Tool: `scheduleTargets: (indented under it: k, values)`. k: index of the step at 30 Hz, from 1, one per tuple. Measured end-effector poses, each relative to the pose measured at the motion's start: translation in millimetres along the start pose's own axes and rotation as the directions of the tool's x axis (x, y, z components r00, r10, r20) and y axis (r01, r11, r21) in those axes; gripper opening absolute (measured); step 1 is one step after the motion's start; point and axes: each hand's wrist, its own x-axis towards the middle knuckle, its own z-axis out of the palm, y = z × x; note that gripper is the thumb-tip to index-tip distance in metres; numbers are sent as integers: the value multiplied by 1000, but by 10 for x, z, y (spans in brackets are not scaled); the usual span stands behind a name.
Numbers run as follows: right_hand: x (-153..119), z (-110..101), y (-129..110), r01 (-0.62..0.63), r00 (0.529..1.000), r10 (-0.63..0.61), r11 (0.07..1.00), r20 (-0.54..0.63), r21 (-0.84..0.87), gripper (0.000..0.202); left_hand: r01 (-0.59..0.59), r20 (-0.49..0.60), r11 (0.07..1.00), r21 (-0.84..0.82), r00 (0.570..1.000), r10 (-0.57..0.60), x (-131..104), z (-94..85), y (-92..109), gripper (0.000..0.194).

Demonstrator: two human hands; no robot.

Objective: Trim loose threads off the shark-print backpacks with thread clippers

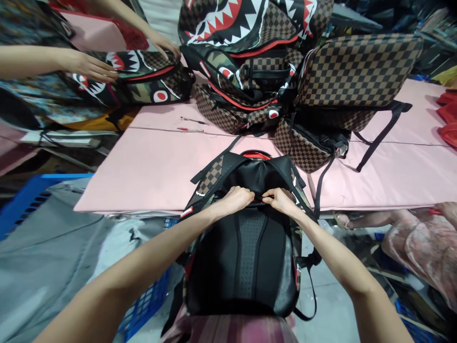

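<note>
A black backpack (246,267) with checkered side panels leans from my lap against the table's front edge, its padded back panel facing up. My left hand (238,197) is closed on the black material near the top of that panel. Close beside it, my right hand (280,200) pinches the same stretch of material, thumb and fingers together. Only a small gap separates the two hands. Whether they grip a zipper or a fold of cloth is too small to make out. The shoulder straps lie folded toward the table at both sides.
On the pink table (143,176) stand several checkered bags (360,71) and a pile with shark-mouth prints (243,28). Two pens (191,130) lie nearby. At the left, another person's hands (89,66) touch a similar bag (153,81). A blue crate (150,295) sits below.
</note>
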Motion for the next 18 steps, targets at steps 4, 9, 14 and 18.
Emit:
scheduleTargets:
  k: [4,9,14,18]
  values:
    - [16,-19,-24,-34,999,34,999,3,-6,21,95,-54,995,2,994,-95,-31,70,46,19]
    - [26,-25,-52,-38,999,38,999,19,-23,19,275,-188,958,-87,939,-287,-119,239,109,22]
    - [24,-20,-61,-41,999,41,999,29,-13,20,399,-231,886,-236,863,-450,-94,285,64,21]
    - [40,-11,-59,-35,999,35,999,37,-13,20,411,-196,832,-372,841,-504,-58,224,-18,21]
